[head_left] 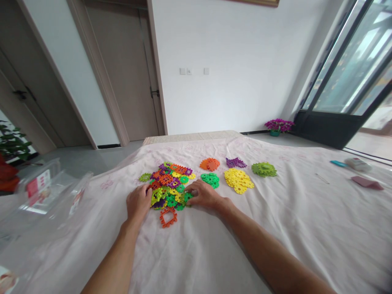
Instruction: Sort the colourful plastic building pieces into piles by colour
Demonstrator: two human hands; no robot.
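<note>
A mixed pile of plastic interlocking pieces (167,179) lies on the cloth between my two hands, in orange, purple, yellow and green. My left hand (139,201) rests against the pile's left side, fingers loosely bent and partly hidden, with no piece seen in its grasp. At the right edge, the thumb and fingers of my right hand (204,194) close around a green interlocking disc (188,197). Nearest to me, an orange square frame piece (168,217) lies apart from the pile.
Single-colour heaps sit to the right: orange (210,164), purple (236,162), green (210,179), yellow (239,180) and olive-green (264,169). Clear plastic containers (39,188) stand at left. A pink cloth-like item (366,182) and a blue object (338,163) lie far right.
</note>
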